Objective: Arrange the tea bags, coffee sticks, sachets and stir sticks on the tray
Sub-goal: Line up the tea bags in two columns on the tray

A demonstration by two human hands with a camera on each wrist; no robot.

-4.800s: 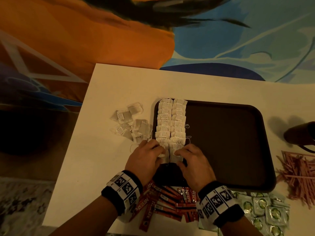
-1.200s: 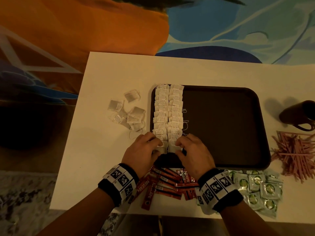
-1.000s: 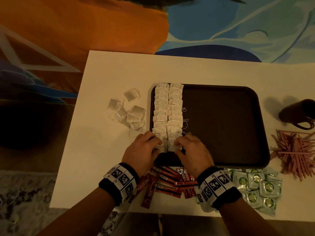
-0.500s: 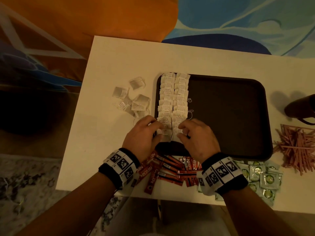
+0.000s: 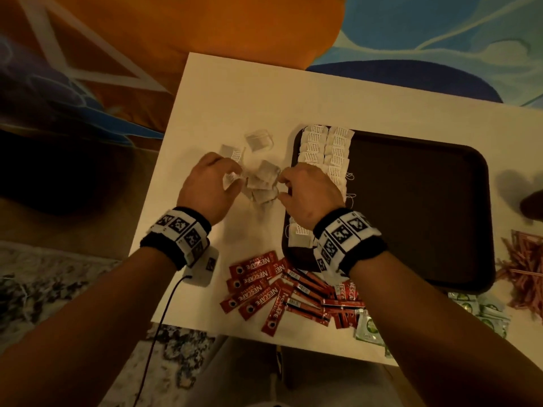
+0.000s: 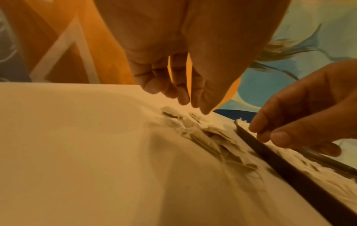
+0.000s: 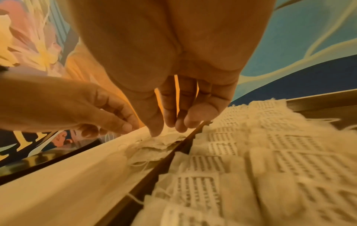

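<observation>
A dark brown tray (image 5: 411, 207) lies on the white table, with two neat rows of tea bags (image 5: 326, 154) along its left side. A loose pile of tea bags (image 5: 263, 183) lies just left of the tray rim (image 6: 270, 154). My left hand (image 5: 232, 180) hovers over the pile's left side; in the left wrist view its fingers (image 6: 185, 99) hang loosely curled and hold nothing. My right hand (image 5: 280, 188) reaches across the rim. Its thumb and fingertips (image 7: 179, 128) touch the top of the pile (image 7: 162, 145), with no bag clearly pinched.
Red coffee sticks (image 5: 264, 286) are scattered along the table's near edge. Green sachets (image 5: 484, 312) lie near the tray's near right corner. Pink stir sticks (image 5: 526, 268) and a dark mug (image 5: 531, 205) are at the far right. The tray's right part is bare.
Both hands left the near end of the tea bag rows on the tray and moved left and away to the loose pile beside it. The head view has swung left.
</observation>
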